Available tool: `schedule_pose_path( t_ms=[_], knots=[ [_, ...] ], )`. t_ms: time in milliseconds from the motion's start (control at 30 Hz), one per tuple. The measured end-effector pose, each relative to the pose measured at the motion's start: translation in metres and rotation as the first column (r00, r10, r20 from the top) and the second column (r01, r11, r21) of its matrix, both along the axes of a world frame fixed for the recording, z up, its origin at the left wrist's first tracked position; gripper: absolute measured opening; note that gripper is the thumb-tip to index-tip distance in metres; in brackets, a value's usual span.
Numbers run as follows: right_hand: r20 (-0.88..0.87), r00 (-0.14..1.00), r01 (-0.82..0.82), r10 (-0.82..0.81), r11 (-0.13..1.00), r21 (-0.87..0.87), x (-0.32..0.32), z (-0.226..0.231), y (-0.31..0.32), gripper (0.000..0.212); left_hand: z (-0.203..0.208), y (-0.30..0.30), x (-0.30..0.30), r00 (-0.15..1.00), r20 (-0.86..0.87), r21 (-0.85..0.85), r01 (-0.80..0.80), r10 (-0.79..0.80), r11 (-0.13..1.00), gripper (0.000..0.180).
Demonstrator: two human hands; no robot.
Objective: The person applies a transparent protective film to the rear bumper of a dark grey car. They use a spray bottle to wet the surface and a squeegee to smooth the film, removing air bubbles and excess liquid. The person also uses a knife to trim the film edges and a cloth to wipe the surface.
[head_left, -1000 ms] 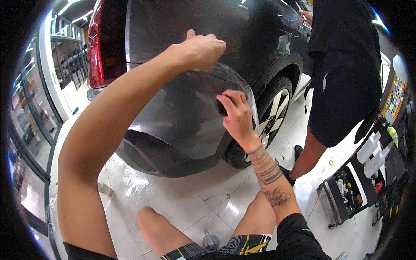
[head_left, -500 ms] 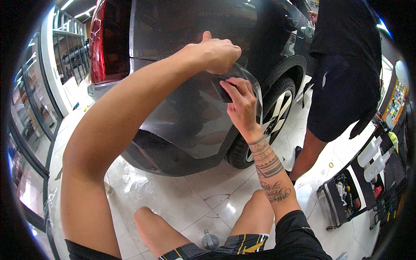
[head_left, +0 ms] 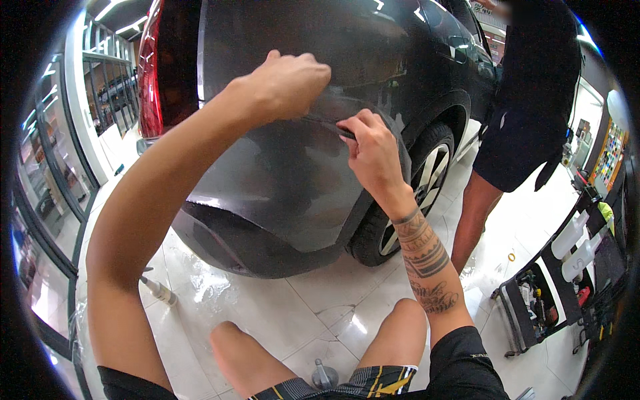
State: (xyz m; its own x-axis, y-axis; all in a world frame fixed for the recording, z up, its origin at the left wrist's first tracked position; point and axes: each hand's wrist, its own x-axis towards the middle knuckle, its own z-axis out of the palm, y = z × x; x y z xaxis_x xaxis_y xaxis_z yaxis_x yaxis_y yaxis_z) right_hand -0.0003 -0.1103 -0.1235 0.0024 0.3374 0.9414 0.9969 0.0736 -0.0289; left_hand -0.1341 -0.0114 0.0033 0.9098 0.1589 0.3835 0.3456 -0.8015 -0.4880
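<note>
Bumper point(head_left: 273, 180), glossy grey | left hand point(head_left: 290, 87) clenched, contents unclear | right hand point(head_left: 375, 150) pinches flat black tool point(head_left: 346, 133), likely for fine control

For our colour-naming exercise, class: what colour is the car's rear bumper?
The rear bumper is glossy dark grey; it shows best in the head view.

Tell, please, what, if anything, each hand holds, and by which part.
Right hand: a dark tool, pinched by its right end. Left hand: cannot tell.
</note>
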Motion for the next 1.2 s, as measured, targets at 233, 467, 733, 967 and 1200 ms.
schedule_pose_path(
  t_ms=[233, 467, 733, 967, 1200],
  knots=[
    [0.025, 1.000, -0.012, 0.011, 1.000, 0.018, 0.000, -0.003, -0.002, 0.027, -0.013, -0.001, -0.014, 0.998, 0.002, -0.048, 0.062, -0.062, 0.997, 0.011],
    [0.001, 0.999, -0.045, 0.045, 0.999, 0.018, -0.004, -0.003, 0.000, 0.029, -0.009, 0.005, -0.015, 0.997, 0.018, -0.166, 0.077, -0.075, 0.983, 0.012],
    [0.042, 0.998, -0.055, 0.053, 0.998, 0.039, -0.002, -0.005, 0.003, 0.033, -0.005, 0.004, -0.011, 1.000, -0.025, -0.174, -0.003, -0.001, 0.985, 0.011],
    [0.251, 0.960, -0.161, 0.127, 0.980, 0.118, -0.010, -0.015, 0.015, 0.029, 0.001, 0.006, -0.008, 0.997, -0.033, -0.226, 0.062, -0.071, 0.972, 0.007],
    [0.133, 0.987, 0.068, -0.086, 0.988, 0.138, -0.041, 0.015, 0.026, 0.011, 0.001, 0.004, -0.018, 0.996, 0.022, -0.174, 0.091, -0.088, 0.981, 0.014]
  ],
)
